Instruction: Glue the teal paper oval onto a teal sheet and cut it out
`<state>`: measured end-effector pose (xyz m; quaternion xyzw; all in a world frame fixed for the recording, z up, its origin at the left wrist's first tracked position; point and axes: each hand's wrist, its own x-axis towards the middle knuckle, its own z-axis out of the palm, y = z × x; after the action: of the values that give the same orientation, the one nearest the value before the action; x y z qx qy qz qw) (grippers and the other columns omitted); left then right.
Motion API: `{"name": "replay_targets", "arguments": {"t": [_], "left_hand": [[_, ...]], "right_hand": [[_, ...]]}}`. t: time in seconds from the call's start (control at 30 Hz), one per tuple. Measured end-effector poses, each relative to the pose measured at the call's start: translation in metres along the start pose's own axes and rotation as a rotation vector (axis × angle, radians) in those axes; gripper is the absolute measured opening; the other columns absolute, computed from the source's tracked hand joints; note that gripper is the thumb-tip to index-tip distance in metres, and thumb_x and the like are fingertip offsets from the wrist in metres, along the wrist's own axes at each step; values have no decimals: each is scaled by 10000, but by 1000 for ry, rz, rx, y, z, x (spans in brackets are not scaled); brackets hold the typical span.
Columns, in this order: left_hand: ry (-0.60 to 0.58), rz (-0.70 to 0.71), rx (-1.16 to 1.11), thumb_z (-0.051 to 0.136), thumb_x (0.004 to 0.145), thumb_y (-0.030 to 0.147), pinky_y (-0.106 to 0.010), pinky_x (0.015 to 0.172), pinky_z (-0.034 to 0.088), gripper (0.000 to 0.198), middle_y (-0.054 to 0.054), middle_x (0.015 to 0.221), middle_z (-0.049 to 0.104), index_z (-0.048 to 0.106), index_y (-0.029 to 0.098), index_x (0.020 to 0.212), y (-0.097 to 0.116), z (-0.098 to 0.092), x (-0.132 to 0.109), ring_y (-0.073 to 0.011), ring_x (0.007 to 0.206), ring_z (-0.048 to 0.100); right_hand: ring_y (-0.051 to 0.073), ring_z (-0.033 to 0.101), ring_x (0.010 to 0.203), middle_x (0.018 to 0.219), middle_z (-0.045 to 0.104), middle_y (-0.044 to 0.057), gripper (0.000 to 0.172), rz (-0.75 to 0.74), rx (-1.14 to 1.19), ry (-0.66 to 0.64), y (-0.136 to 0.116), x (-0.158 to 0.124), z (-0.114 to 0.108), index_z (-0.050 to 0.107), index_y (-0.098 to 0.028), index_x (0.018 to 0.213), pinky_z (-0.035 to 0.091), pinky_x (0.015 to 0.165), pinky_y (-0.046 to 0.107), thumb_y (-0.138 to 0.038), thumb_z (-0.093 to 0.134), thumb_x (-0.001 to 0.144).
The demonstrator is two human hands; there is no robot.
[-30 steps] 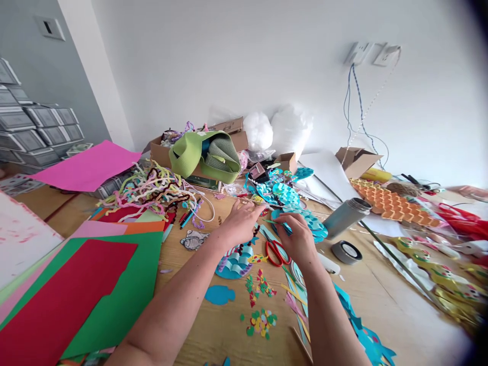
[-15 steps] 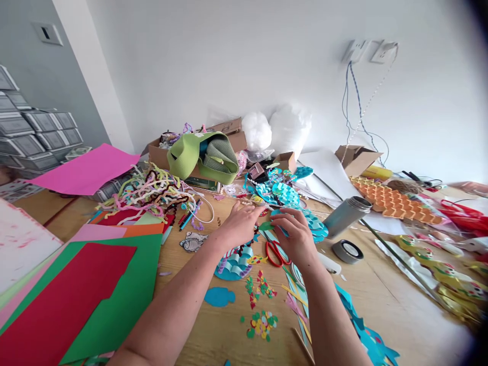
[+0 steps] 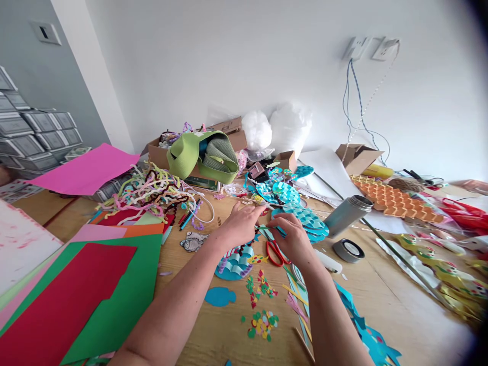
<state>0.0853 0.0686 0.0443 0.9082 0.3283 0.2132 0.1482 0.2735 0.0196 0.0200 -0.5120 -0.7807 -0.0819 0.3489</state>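
My left hand [image 3: 241, 222] reaches over the wooden table [image 3: 190, 284], fingers bent and pinched close to my right hand. My right hand [image 3: 290, 235] is closed in a pinch at the edge of a blue paper fish with layered scales [image 3: 305, 219]. Both hands meet over that fish's left end. What sits between the fingertips is too small to name. Red-handled scissors [image 3: 275, 252] lie just under my right hand. A second blue scaled piece [image 3: 235, 262] lies below my left wrist.
Red and green card sheets [image 3: 76, 300] cover the near left. A pile of curly pipe cleaners [image 3: 152, 190] and a green bag in a box [image 3: 202, 152] stand behind. A steel bottle [image 3: 347, 216], tape roll [image 3: 346, 250] and orange honeycomb paper [image 3: 392, 203] lie right. Paper scraps [image 3: 261, 320] lie near.
My right hand has slid slightly left and nearer, closing up against my left hand. A small green piece seen between the fingers half a second ago is hidden now.
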Motion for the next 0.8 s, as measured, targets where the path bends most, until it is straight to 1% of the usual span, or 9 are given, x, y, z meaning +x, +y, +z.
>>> {"name": "replay_targets", "arguments": {"t": [0.33, 0.53, 0.6, 0.7, 0.8], "left_hand": [[-12, -2, 12, 389, 778, 19, -529, 1140, 196, 660, -90, 1256, 604, 319, 208, 1407, 1, -3, -2, -212, 1234, 499], [-16, -5, 4, 379, 800, 23, -521, 1141, 196, 630, -83, 1202, 636, 328, 201, 1402, 1, -5, -3, -205, 1220, 512], [-8, -4, 7, 387, 805, 29, -517, 1136, 209, 620, -88, 1212, 633, 333, 196, 1400, 1, -5, -3, -208, 1217, 515], [7, -2, 12, 394, 815, 49, -514, 1128, 223, 545, -91, 1217, 631, 424, 192, 1340, 2, -7, -3, -216, 1212, 521], [4, -13, 15, 398, 809, 49, -506, 1123, 228, 482, -83, 1178, 650, 509, 194, 1255, 3, -8, -3, -213, 1178, 545]], "right_hand": [[257, 578, 982, 933, 647, 102, 128, -29, -32, -58, -2, 0, 4, 662, -197, 860, 443, 821, 414, -142, 547, 850], [269, 577, 1019, 910, 672, 101, 153, -54, -43, -51, -2, 0, 4, 666, -210, 849, 446, 832, 424, -154, 525, 860], [273, 579, 1022, 914, 676, 105, 151, -60, -48, -51, -3, 0, 3, 665, -209, 847, 450, 831, 432, -158, 524, 863], [275, 578, 1028, 920, 681, 101, 138, -65, -58, -51, -4, 1, 3, 658, -212, 849, 455, 825, 438, -156, 533, 863], [271, 573, 1042, 919, 688, 83, 132, -68, -54, -42, -4, 1, 2, 650, -226, 850, 453, 829, 434, -151, 542, 862]]}}
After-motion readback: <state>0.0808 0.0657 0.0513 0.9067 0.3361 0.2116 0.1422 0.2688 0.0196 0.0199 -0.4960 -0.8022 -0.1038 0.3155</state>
